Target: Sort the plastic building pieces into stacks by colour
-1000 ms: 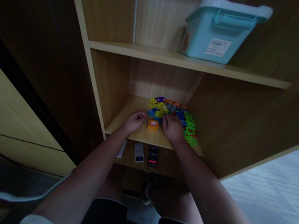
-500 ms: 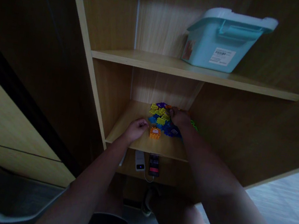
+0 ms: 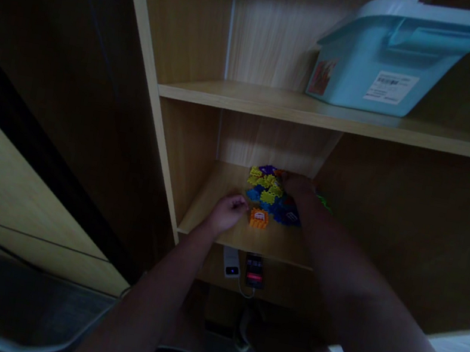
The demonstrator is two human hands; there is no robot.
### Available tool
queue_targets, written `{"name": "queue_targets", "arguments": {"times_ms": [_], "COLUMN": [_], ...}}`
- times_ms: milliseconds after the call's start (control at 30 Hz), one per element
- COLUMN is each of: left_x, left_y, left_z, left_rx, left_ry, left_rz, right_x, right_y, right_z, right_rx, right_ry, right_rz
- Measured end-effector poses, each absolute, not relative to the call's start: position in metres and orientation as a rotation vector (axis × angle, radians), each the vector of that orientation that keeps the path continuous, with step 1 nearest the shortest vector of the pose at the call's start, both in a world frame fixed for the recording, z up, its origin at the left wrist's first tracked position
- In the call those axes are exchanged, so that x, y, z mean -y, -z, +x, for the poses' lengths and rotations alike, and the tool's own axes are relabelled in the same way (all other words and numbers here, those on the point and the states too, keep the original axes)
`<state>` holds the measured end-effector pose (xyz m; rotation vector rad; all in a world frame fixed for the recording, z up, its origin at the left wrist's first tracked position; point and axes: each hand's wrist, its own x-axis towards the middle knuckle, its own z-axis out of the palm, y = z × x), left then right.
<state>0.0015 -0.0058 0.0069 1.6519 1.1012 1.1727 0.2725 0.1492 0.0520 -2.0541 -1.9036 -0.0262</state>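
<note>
A loose pile of plastic puzzle pieces lies on the middle shelf, with yellow pieces (image 3: 268,196), blue pieces (image 3: 287,211) and a purple piece (image 3: 267,169). At the back of this pile is my right hand (image 3: 299,186), its fingers curled down among the pieces near some orange ones. Shadow hides whatever it grips. In front of the pile stands a small stack of orange pieces (image 3: 259,218) with a white and red mark on top. Just left of that stack, my left hand (image 3: 229,211) is held with fingers curled in, and nothing shows between them.
A light blue lidded bin (image 3: 382,62) stands on the upper shelf (image 3: 251,106), above my hands. Below the middle shelf (image 3: 205,213) lie a white power bank (image 3: 231,263) and a phone (image 3: 254,270), joined by a cable. A green piece (image 3: 324,201) shows beyond my right wrist.
The view has shifted closer, so the shelves and bin look larger. My right hand has stayed at the back of the pile, and my left hand is still beside the orange stack.
</note>
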Motion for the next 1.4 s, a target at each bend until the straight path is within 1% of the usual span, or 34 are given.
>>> {"name": "queue_targets", "arguments": {"times_ms": [100, 200, 333, 400, 567, 700, 800, 900, 1000, 1067, 1133, 1267, 1400], "left_x": [0.006, 0.007, 0.007, 0.007, 0.007, 0.008, 0.009, 0.009, 0.008, 0.008, 0.01, 0.016, 0.019], "left_y": [-0.007, -0.009, -0.012, -0.012, -0.015, -0.017, -0.019, -0.019, -0.018, -0.018, -0.018, -0.02, -0.023], "left_z": [0.001, 0.001, 0.001, 0.001, 0.001, 0.002, 0.001, 0.0, -0.002, -0.003, -0.003, -0.003, -0.003], "left_rx": [-1.097, -1.094, -1.1, -1.106, -1.132, -1.155, -1.169, -1.173, -1.154, -1.13, -1.098, -1.022, -0.962], "left_ry": [-1.178, -1.185, -1.186, -1.186, -1.194, -1.2, -1.205, -1.198, -1.192, -1.181, -1.155, -1.083, -1.058], "left_rz": [1.648, 1.648, 1.655, 1.659, 1.659, 1.66, 1.664, 1.659, 1.646, 1.637, 1.628, 1.62, 1.584], "right_x": [-0.149, -0.139, -0.115, -0.101, -0.065, -0.033, -0.011, 0.009, 0.024, 0.032, 0.038, 0.043, 0.044], "right_y": [-0.058, -0.064, -0.073, -0.075, -0.063, -0.039, -0.023, -0.014, -0.013, -0.016, -0.018, -0.019, -0.017], "right_z": [0.273, 0.276, 0.287, 0.291, 0.288, 0.273, 0.263, 0.257, 0.252, 0.247, 0.241, 0.23, 0.225], "right_rx": [1.873, 1.855, 1.817, 1.7, 1.401, 1.288, 1.23, 1.315, 1.475, 1.633, 1.834, 2.146, 2.261], "right_ry": [-0.02, -0.008, 0.091, 0.111, -0.091, -0.284, -0.32, -0.261, -0.06, 0.088, 0.168, 0.207, 0.205], "right_rz": [-2.158, -2.145, -2.011, -1.861, -1.463, -1.278, -1.186, -1.22, -1.242, -1.193, -1.106, -0.97, -0.911]}}
